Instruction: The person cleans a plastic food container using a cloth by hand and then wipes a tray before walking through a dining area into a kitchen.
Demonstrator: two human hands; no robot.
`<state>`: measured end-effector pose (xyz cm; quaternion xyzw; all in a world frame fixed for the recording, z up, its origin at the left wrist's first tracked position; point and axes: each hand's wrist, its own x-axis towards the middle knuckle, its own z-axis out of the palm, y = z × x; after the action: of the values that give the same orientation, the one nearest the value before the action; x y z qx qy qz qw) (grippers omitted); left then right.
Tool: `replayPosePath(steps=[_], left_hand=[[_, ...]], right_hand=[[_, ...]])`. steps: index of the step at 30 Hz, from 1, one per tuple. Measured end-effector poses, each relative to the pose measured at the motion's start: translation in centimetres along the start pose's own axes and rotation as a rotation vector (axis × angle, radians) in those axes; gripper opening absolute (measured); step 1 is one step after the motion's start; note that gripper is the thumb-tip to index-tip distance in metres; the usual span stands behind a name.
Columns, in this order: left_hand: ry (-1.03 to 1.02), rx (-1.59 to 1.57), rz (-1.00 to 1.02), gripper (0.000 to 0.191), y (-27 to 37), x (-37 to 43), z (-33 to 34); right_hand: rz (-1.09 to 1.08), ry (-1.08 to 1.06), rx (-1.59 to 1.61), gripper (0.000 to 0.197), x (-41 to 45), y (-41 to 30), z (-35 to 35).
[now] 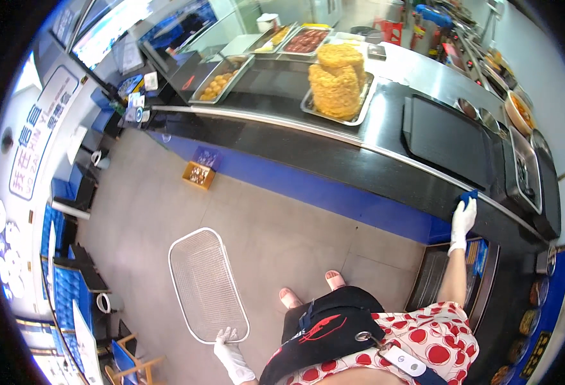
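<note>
My left hand point(232, 353), in a white glove, grips the near end of a rectangular wire mesh basket point(208, 286). Nothing shows inside the basket, which hangs over the tiled floor. On the right, my white-gloved right hand point(463, 219) reaches to the dark counter point(388, 177) with a blue cloth point(469, 196) under its fingers. The cloth touches the counter near its metal strip, and the hand partly hides it. Just beyond lies a stack of black trays point(448, 139).
Yellow noodle cakes point(338, 89) are piled on a metal tray. A pan of round balls point(220, 84) stands farther left. Near the counter's base sits a small orange box point(198, 175). A metal container point(525, 168) is at right; blue seats point(66, 269) line the left side.
</note>
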<state>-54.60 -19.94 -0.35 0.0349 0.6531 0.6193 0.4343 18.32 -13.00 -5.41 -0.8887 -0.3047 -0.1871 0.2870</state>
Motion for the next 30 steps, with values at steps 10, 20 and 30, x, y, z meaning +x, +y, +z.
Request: replayPosePath(steps=[10, 20, 30], left_hand=[[0.128, -0.014, -0.046, 0.050, 1.9, 7.0, -1.5], [0.199, -0.072, 0.041, 0.047, 11.4, 17.1, -3.8], [0.260, -0.070, 0.044, 0.052, 14.6, 27.0, -5.9]], right_hand=[[-0.429, -0.061, 0.117, 0.042, -7.5, -27.8, 9.1], [-0.420, -0.097, 0.108, 0.041, -12.7, -47.2, 15.2], [-0.454, -0.105, 0.003, 0.042, -16.7, -64.0, 20.7]])
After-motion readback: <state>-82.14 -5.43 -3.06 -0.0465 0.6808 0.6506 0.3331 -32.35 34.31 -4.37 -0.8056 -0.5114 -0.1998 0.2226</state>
